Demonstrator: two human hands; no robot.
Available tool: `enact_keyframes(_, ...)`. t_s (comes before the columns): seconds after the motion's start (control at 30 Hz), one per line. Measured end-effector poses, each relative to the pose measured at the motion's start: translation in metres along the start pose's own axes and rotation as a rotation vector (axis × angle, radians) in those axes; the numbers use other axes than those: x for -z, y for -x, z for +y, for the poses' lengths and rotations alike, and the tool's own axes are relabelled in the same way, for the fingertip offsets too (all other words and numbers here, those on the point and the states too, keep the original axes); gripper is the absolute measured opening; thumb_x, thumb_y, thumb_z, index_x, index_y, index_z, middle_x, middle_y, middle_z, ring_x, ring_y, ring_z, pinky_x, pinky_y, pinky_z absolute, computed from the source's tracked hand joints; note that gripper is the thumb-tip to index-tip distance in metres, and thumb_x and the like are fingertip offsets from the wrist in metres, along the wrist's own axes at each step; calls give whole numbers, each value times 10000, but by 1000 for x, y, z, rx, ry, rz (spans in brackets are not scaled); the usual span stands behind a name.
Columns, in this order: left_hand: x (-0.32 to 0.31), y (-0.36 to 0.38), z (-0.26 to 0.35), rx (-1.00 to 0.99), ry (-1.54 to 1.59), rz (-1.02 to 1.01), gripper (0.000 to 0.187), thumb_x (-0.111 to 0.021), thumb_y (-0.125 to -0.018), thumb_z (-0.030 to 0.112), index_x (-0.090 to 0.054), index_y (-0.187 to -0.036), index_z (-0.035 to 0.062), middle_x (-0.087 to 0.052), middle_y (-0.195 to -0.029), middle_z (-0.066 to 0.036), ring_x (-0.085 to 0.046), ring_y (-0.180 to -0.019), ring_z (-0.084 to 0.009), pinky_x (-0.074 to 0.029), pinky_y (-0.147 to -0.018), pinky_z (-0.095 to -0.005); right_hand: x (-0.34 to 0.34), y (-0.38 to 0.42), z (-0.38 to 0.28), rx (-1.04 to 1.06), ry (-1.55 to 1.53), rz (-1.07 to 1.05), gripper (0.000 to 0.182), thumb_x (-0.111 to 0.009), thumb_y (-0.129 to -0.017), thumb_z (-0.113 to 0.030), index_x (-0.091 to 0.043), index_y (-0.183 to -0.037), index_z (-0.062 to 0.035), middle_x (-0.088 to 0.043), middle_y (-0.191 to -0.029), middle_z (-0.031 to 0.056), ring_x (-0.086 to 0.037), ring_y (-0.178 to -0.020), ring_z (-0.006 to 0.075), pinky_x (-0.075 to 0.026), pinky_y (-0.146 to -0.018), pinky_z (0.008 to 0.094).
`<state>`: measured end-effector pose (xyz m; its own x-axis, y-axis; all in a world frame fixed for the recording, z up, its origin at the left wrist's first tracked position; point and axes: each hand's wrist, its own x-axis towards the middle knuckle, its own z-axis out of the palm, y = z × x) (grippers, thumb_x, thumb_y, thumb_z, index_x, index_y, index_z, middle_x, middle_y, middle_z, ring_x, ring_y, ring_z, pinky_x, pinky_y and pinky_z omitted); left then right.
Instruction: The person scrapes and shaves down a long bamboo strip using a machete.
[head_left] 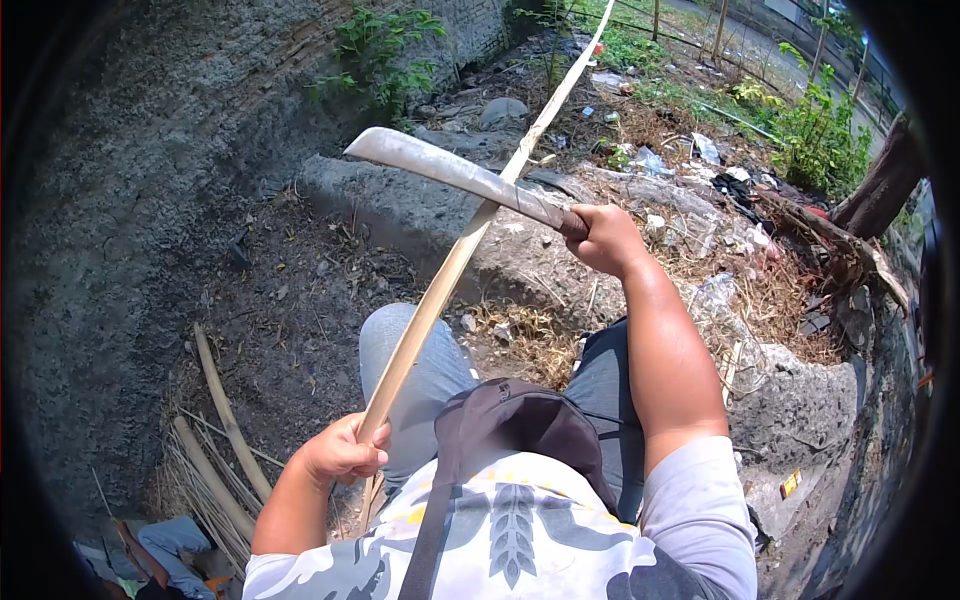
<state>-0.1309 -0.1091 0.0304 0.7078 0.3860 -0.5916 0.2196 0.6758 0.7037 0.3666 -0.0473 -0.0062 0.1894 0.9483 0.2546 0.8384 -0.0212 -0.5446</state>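
A long pale strip of split bamboo (424, 314) runs slantwise from my lap up past the top edge of the view. Near its lower end, my left hand (346, 449) is closed around it. My right hand (604, 238) grips the dark handle of a machete (440, 170), whose broad blade points to the left. The blade lies across the bamboo strip, a little beyond my knees, and hides a short piece of it. A small curled shaving shows on the strip just past the blade.
A rough concrete wall (130, 230) rises on the left. Bamboo strips (225, 420) lie at lower left, near another person's leg (172, 545). Ahead are a stone ledge (350, 200), litter and dry grass. A tree trunk (885, 185) stands at right; a dark bag (525, 420) rests on my lap.
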Motion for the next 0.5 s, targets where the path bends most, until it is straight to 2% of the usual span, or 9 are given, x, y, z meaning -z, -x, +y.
enact_keyframes(0.03, -3, 10, 0, 14, -24, 34, 292, -723, -884, -43, -502, -955, 135, -466, -742, 56, -372, -519, -48, -284, -463, -261, 6, -1, 8, -176, -128, 0, 248, -758, -775, -192, -753, -1004, -96, -764, -930, 180, -726, -899, 381, -561, -825, 459)
enact_keyframes(0.07, -4, 16, 0, 30, -46, 72, 293, -726, -878, -44, -503, -950, 132, -469, -733, 52, -371, -513, -48, -282, -461, -266, -4, -7, 32, -253, -223, -49, 275, -757, -783, -219, -758, -1031, -99, -760, -919, 180, -729, -887, 365, -554, -821, 454)
enact_keyframes(0.23, 8, 11, -13, 35, -92, 121, 303, -737, -858, -51, -512, -934, 137, -462, -697, 58, -374, -504, -68, -282, -464, -283, 3, 0, 1, -275, -95, -78, 293, -754, -779, -244, -753, -1031, -95, -760, -931, 181, -731, -898, 366, -551, -828, 461)
enact_keyframes(0.27, 7, 8, -11, 30, -80, 118, 304, -739, -857, -50, -512, -933, 137, -463, -697, 58, -373, -505, -67, -279, -465, -281, -2, 5, -3, -219, -136, -40, 278, -751, -774, -238, -747, -1012, -94, -759, -937, 184, -730, -917, 382, -557, -840, 468)
enact_keyframes(0.33, 3, 5, -14, 25, -46, 119, 305, -741, -857, -48, -512, -932, 138, -465, -698, 57, -371, -507, -65, -274, -467, -278, -12, 8, -2, -55, -110, -62, 281, -784, -795, -237, -756, -1034, -92, -739, -858, 171, -723, -797, 317, -547, -740, 421)
enact_keyframes(0.4, 5, -2, -12, 0, -31, 83, 305, -743, -859, -47, -512, -932, 139, -471, -713, 56, -374, -514, -62, -275, -470, -270, -18, 11, -12, 103, 22, -52, 208, -786, -782, -239, -715, -931, -112, -736, -838, 142, -718, -825, 380, -554, -711, 479)
enact_keyframes(0.47, 9, -5, -11, -14, -30, 78, 305, -741, -861, -49, -512, -933, 140, -475, -722, 55, -374, -518, -61, -276, -471, -266, -14, 17, -34, 246, 121, -32, 183, -780, -723, -231, -677, -836, -131, -731, -814, 107, -727, -833, 351, -556, -800, 479)
enact_keyframes(0.5, 10, -6, -11, -26, -13, 61, 306, -739, -862, -50, -510, -933, 140, -480, -731, 52, -367, -520, -61, -274, -470, -267, -13, 18, -43, 343, 143, -1, 188, -787, -718, -237, -667, -821, -135, -723, -793, 95, -723, -812, 340, -551, -802, 465)
